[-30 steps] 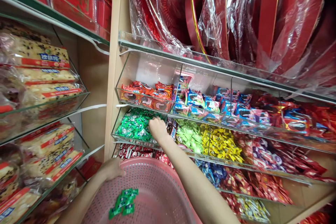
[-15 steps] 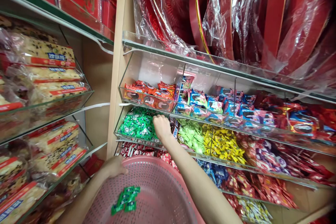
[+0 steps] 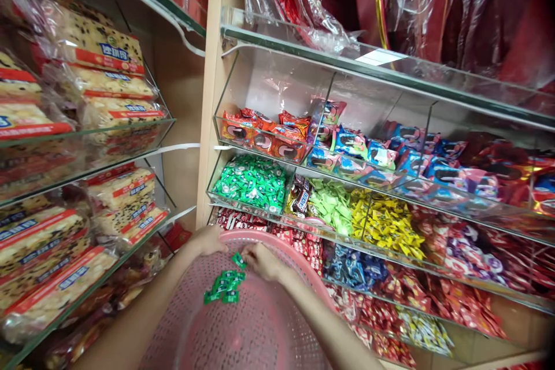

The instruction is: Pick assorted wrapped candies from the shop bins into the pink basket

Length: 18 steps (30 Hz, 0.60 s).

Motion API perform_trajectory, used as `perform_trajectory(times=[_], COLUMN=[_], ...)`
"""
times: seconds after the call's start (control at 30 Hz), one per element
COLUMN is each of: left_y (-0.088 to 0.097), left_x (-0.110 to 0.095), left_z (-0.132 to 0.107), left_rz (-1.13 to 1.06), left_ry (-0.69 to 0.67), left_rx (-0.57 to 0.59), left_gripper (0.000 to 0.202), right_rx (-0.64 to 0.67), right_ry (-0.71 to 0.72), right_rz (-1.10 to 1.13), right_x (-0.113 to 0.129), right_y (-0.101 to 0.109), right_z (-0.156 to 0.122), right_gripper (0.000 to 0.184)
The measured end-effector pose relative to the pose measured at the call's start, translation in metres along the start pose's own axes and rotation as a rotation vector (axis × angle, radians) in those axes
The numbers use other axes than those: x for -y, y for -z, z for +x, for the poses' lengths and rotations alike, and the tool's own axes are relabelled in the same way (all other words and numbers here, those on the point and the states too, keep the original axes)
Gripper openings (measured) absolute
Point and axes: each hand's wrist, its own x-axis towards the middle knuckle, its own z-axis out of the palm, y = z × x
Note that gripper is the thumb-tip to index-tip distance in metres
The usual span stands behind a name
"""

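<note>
Over on the left, the glass shelves [image 3: 130,134] are stacked with bagged nougat packs [image 3: 102,49]. Your left hand [image 3: 211,241] has hold of the far left rim of the pink basket [image 3: 260,335], with the fingers curled tight over the edge. Inside the basket, close to that far rim, a small pile of green candies [image 3: 223,289] lies on the mesh floor. Your right hand [image 3: 261,261] sits just right of the pile at the basket's far edge. Its fingers are bunched close together with one loose candy [image 3: 238,259] right at the tips, and honestly I can't tell if it's pinched or already free. Up behind the basket, the green candy bin [image 3: 254,185] fills the left end compartment of the clear shelf. To its right come chocolate bars [image 3: 300,199], lime sweets [image 3: 332,211] and yellow sweets [image 3: 385,222].
</note>
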Motion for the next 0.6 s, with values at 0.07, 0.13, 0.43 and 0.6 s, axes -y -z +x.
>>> perform_trajectory(times=[0.07,0.13,0.43,0.6], left_y=[0.000,0.000,0.003,0.003], left_x=[0.001,0.001,-0.005,-0.004], left_z=[-0.001,-0.002,-0.006,-0.005], left_rz=[0.031,0.049,0.064,0.055], left_ry=[-0.009,-0.009,-0.002,-0.002], left_rx=[-0.011,-0.014,0.003,0.002], left_gripper=[0.033,0.035,0.035,0.036], right_rx=[0.081,0.181,0.296,0.299], right_ry=[-0.034,-0.052,-0.192,-0.288], right_rz=[0.018,0.018,-0.037,-0.183], right_x=[-0.016,-0.024,-0.023,-0.014], right_y=[-0.019,-0.032,-0.045,-0.040], right_z=[-0.002,-0.005,-0.016,-0.021], right_gripper=[0.018,0.019,0.016,0.019])
